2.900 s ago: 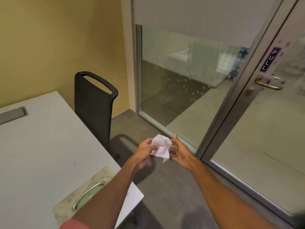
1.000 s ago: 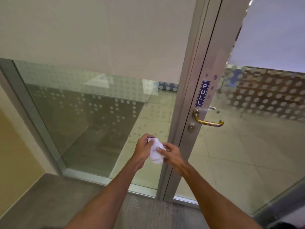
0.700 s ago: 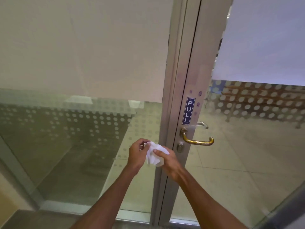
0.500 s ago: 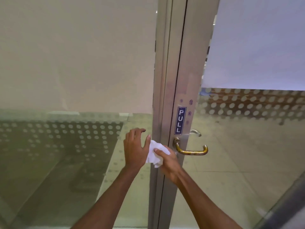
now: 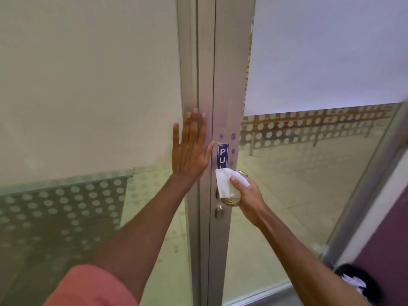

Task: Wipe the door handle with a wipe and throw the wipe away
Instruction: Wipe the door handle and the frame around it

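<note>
Head view: the left hand (image 5: 190, 149) lies flat and spread against the metal frame (image 5: 191, 85), fingers up, palm on the strip beside the door's edge, holding nothing. Just right of it, the right hand (image 5: 245, 196) grips the wipe (image 5: 225, 183), which is pressed over the handle (image 5: 230, 201) on the door stile (image 5: 229, 62). Only a brass sliver of the handle shows below the wipe, so how far the fingers wrap round it is hard to judge. A blue sign (image 5: 222, 154) sits just above the wipe, its lower part covered. The lock (image 5: 219, 212) is just below the handle. A dark bin (image 5: 355, 283) sits at the lower right corner.
</note>
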Available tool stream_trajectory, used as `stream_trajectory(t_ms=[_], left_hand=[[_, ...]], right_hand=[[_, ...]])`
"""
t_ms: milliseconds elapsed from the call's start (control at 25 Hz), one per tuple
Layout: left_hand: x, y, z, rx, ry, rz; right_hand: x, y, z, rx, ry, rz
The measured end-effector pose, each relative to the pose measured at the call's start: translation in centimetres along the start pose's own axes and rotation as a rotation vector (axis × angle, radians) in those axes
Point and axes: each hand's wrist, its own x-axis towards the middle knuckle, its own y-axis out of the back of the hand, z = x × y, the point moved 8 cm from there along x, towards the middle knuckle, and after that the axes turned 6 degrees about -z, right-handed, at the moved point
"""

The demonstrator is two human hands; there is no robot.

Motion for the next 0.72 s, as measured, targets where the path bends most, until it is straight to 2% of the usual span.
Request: stream_trajectory(t_ms=[200, 320, 440, 560, 720], left_hand=[[2.4, -1.2, 0.1, -0.042, 0.006, 0.038], [2.6, -2.1, 0.4, -0.038, 0.014, 0.075], [2.6, -2.7, 0.4, 0.012, 0.006, 0.108], [2.6, -2.7, 0.5, 0.037, -0.002, 0.146], [2.5, -2.5, 0.5, 0.037, 0.011, 0.167]], right_hand=[[-0.2, 6.2, -3.2, -0.74, 0.175, 0.258], [0.2, 7.0, -2.4, -1.12, 0.213, 0.22], [0.7, 6.0, 0.8, -1.29, 0.19, 0.012], [-0.3, 4.8, 2.9, -1.354, 0.269, -0.128], [-1.2, 3.5, 4.2, -1.569, 0.365, 0.067]])
